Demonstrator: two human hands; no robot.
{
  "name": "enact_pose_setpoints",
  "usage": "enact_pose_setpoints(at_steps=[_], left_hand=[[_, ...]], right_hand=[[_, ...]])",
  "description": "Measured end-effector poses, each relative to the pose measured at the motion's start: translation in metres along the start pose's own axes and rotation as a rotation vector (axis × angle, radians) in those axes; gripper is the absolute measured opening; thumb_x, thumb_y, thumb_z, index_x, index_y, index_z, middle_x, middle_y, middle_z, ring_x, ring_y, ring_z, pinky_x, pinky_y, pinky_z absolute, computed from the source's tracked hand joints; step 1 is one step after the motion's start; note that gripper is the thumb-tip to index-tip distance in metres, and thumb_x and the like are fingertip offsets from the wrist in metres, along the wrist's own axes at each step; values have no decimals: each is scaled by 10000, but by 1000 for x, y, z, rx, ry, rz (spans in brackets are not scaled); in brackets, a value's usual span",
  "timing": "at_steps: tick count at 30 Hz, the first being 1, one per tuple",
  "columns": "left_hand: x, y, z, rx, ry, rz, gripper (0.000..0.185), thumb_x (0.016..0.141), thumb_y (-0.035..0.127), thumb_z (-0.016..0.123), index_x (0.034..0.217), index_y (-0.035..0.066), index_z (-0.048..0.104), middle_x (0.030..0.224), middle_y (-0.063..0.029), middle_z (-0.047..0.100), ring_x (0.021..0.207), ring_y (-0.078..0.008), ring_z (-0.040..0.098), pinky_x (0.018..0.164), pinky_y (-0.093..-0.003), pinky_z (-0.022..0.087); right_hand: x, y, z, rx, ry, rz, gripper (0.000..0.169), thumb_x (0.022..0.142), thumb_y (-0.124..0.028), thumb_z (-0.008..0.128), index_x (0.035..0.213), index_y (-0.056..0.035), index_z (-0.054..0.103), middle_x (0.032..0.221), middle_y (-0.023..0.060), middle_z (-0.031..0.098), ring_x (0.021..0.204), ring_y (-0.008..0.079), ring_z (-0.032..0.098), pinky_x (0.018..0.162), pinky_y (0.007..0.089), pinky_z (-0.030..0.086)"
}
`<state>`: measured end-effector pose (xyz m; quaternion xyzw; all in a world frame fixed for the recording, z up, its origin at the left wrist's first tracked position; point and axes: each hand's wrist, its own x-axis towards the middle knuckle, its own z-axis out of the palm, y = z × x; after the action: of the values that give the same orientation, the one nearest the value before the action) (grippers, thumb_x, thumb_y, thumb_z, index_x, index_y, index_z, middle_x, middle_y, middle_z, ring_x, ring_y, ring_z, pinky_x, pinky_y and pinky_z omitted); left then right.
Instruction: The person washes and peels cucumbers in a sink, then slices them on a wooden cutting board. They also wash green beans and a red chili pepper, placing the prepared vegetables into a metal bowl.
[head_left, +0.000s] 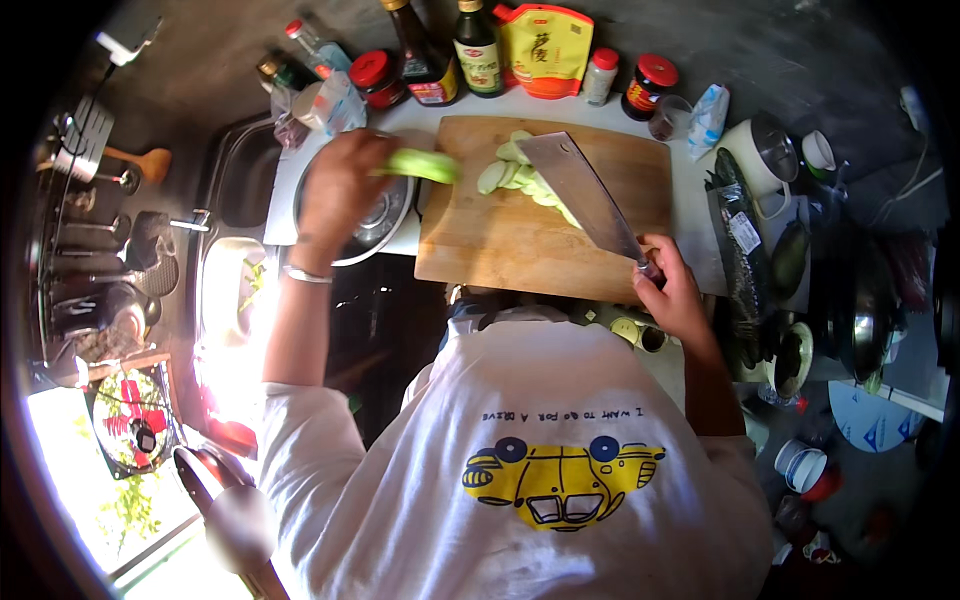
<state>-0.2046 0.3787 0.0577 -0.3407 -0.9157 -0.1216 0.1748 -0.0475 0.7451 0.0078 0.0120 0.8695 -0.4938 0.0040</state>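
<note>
My left hand (349, 176) grips a pale green, peeled length of vegetable (424, 164), blurred, its far end over the wooden cutting board's left side. Below that hand is a round metal bowl (409, 206), partly hidden by my hand and wrist. In my right hand (670, 289), at the board's front right, is the handle of a cleaver (581, 191). Its broad blade slants up and left above the cutting board (517, 251). Pale green vegetable slices (495, 178) lie in an overlapping pile beside the blade, which hides part of them.
Along the back stand sauce bottles (478, 60), a yellow pouch (547, 52) and red-lidded jars (651, 86). To the right lie a long wrapped dark green vegetable (739, 225) and a white pot (757, 161). A sink (247, 176) is at left, beyond it hanging utensils (139, 161).
</note>
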Motion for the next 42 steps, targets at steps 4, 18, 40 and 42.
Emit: enact_pose_setpoints(at_steps=[4,18,40,42], left_hand=[[-3,67,69,-55,-153,113,353,649,173,686,987,121,600,911,-49,562,883,-237,533,757,-361,423],[-40,120,159,-202,43,80,265,739,208,586,1004,198,594,1010,33,545,919,-179,497,760,-339,391],[-40,122,161,-228,57,53,240,688,176,618,925,209,601,930,46,550,812,-180,484,711,-335,372],[-38,122,163,-231,96,70,232,691,176,615,920,207,602,914,40,544,809,-185,483,715,-336,369]], right_hand=[[14,-14,9,-234,-30,57,192,820,-211,568,904,-49,508,666,114,539,593,267,527,547,331,407],[11,-10,11,-800,-289,-59,102,774,-109,477,842,-33,478,754,177,584,668,368,571,611,471,443],[20,-30,24,-900,-494,16,151,810,-93,389,903,10,448,703,202,599,688,382,596,619,494,440],[20,-37,19,-904,-515,57,134,811,-85,382,886,6,444,711,207,598,690,385,593,622,495,438]])
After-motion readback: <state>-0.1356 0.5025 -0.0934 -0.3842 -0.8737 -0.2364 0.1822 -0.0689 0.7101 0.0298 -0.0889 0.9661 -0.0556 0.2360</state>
